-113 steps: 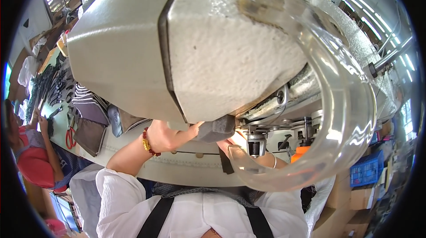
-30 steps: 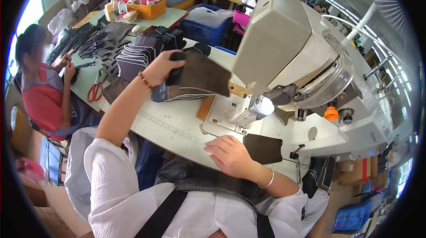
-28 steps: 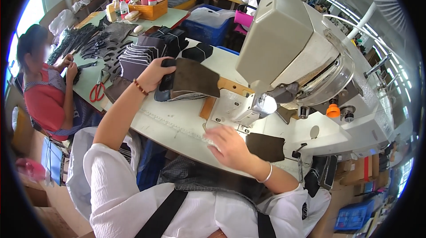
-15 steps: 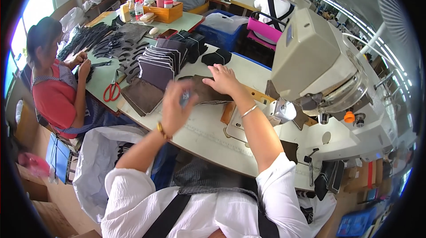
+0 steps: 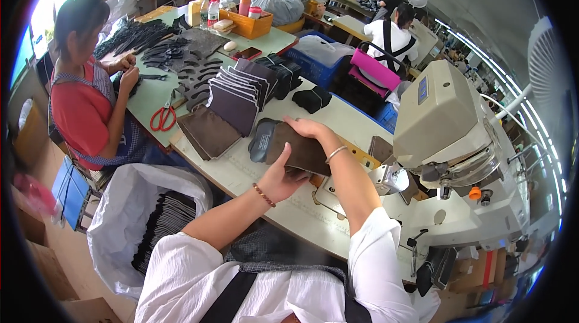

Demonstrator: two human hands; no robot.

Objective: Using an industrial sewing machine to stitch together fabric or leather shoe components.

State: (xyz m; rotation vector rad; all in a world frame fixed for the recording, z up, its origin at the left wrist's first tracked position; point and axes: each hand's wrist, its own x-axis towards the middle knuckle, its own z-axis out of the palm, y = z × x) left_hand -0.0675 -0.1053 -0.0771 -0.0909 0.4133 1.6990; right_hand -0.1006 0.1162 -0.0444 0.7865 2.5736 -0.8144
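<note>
A small stack of dark brown fabric pieces (image 5: 304, 149) is held between my two hands over the white sewing table. My left hand (image 5: 282, 179) grips its near edge, thumb up and fingers partly tucked beneath. My right hand (image 5: 306, 128) is closed around its far edge. Against the left end of the stack is a dark grey rounded object with a pale label (image 5: 260, 142); I cannot tell its kind. To the left lie more brown pieces (image 5: 210, 133) and a fanned row of dark purple pieces with white edges (image 5: 232, 106).
A beige sewing machine (image 5: 440, 118) stands at right. A co-worker (image 5: 84, 100) handles small dark pieces at the green table at left, near red-handled scissors (image 5: 163, 119). Black bundles (image 5: 312, 100) lie beyond my hands. A white bag (image 5: 111, 226) holding dark pieces is below left.
My hands, raised and spread over the table before, have come down and closed on the brown stack. The whole view has shifted slightly.
</note>
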